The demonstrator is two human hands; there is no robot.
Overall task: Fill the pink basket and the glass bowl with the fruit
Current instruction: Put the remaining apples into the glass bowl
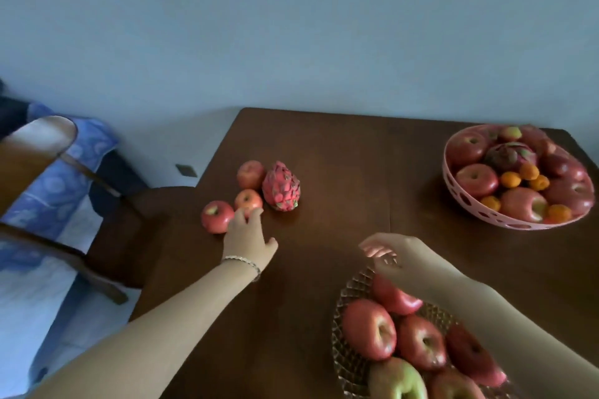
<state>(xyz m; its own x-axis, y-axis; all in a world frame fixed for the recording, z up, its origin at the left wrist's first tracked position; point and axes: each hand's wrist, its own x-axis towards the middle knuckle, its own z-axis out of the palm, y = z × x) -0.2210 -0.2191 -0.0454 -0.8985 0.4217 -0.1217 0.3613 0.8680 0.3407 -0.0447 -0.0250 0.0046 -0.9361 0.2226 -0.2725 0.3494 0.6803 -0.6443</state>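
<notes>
Most of the fruit is already placed: the pink basket (460,201) at the right edge of the frame is heaped with apples, small oranges and a dragon fruit, and the glass bowl (348,363) at lower right holds several apples. Left on the table (356,172) at centre-left are three apples (216,216) and a dragon fruit (281,186). The left hand (249,238), fingers spread and empty, touches the nearest apples; the right hand (393,256) hangs loosely curled over the bowl's rim, grasping nothing I can see

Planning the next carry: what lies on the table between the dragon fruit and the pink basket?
Nothing. In the head view the table is bare wood from the dragon fruit across to the pink basket.
</notes>
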